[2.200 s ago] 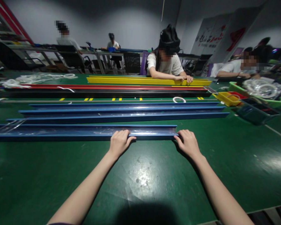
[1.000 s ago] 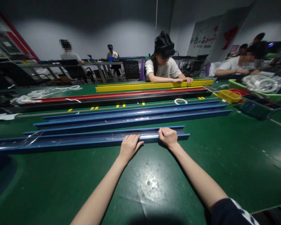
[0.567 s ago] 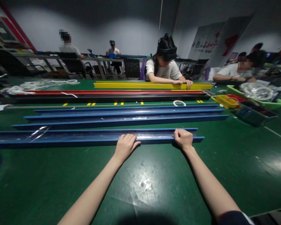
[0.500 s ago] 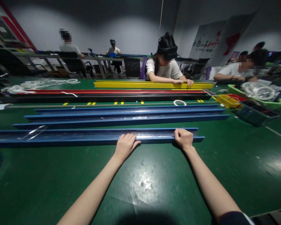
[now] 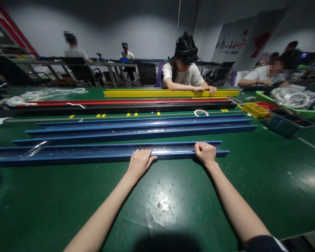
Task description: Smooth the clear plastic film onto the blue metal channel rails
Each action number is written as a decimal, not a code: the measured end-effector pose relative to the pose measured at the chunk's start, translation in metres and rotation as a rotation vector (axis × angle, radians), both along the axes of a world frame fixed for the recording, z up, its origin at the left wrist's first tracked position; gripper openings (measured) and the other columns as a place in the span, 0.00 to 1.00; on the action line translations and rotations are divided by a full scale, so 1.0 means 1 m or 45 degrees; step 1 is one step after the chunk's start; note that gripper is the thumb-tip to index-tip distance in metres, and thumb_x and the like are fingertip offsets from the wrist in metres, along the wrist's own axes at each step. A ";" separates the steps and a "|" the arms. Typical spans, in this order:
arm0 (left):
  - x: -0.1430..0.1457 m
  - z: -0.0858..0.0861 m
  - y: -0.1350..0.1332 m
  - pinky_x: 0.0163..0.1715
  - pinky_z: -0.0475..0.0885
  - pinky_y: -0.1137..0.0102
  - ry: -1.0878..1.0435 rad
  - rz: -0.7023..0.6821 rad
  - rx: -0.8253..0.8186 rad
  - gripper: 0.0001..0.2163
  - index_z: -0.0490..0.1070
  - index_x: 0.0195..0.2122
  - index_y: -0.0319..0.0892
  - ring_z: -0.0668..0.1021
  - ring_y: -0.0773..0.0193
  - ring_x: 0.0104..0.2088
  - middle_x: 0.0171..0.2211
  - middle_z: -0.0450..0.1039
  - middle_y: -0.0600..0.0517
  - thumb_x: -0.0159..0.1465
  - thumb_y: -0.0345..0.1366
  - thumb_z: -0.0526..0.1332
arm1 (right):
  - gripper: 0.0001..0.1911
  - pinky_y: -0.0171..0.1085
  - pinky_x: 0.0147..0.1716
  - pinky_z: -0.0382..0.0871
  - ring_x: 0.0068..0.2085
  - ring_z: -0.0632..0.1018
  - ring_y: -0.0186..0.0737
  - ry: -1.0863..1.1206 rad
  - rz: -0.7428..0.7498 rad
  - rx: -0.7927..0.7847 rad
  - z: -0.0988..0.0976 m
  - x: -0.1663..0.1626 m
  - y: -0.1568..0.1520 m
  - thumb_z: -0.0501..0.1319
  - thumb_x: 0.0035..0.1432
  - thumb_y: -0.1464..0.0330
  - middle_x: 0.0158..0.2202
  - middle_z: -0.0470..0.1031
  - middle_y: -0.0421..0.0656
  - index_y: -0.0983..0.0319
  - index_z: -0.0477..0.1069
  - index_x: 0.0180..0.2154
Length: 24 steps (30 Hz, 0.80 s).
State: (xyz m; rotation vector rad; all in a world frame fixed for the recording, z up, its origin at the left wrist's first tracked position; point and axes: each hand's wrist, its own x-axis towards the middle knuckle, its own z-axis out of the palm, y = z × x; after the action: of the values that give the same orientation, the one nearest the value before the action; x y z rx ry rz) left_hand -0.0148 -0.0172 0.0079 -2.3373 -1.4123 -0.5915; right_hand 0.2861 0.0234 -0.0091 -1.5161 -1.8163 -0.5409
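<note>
A long blue channel [image 5: 173, 154] with raised side walls lies across the table in front of me. Clear plastic film [image 5: 36, 149] shows inside it toward the left. My left hand [image 5: 141, 161] is closed over the channel's near wall, fingers reaching inside and thumb along the outer face. Near the channel's right end, my right hand [image 5: 206, 153] makes a fist that rests on the channel. Its curled fingers hide whatever is under or inside them. Just beyond lie more blue channels [image 5: 136, 131], side by side.
Farther back are red and black strips [image 5: 126, 105], a white ring [image 5: 201, 113] and white cord [image 5: 44, 95]. A co-worker opposite has both hands on a yellow channel [image 5: 147, 93]. To the right stand a yellow tray [image 5: 256, 110], a grey bin [image 5: 288, 126] and a green basket [image 5: 312, 111].
The view has shifted slightly. Both my hands keep the same places and the same grip on the blue channel, which has not visibly moved.
</note>
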 end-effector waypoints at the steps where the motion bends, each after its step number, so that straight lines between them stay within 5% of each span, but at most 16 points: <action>1: 0.000 0.000 0.000 0.29 0.55 0.67 -0.009 0.001 -0.012 0.17 0.65 0.25 0.42 0.69 0.62 0.26 0.22 0.68 0.50 0.65 0.47 0.49 | 0.21 0.34 0.22 0.53 0.21 0.70 0.33 0.003 -0.003 -0.005 0.000 0.000 0.000 0.49 0.57 0.68 0.19 0.73 0.43 0.62 0.68 0.16; 18: 0.003 -0.003 -0.003 0.29 0.55 0.66 -0.006 0.024 0.020 0.17 0.67 0.27 0.41 0.69 0.60 0.29 0.25 0.68 0.49 0.65 0.46 0.49 | 0.21 0.34 0.23 0.51 0.22 0.70 0.32 0.051 -0.012 -0.052 -0.001 0.000 -0.001 0.49 0.58 0.67 0.19 0.72 0.43 0.62 0.68 0.16; 24: 0.001 -0.005 -0.004 0.32 0.57 0.66 -0.026 -0.012 0.027 0.14 0.68 0.36 0.41 0.70 0.60 0.33 0.31 0.71 0.48 0.65 0.45 0.50 | 0.20 0.34 0.23 0.52 0.23 0.70 0.33 0.037 -0.002 -0.044 -0.001 0.001 -0.001 0.49 0.58 0.67 0.20 0.73 0.43 0.62 0.69 0.17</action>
State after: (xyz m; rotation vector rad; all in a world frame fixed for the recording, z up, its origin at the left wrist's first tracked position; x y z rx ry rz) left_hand -0.0134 -0.0207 0.0034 -2.3291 -1.3983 -0.6317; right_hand 0.2866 0.0225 -0.0101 -1.5405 -1.8115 -0.4883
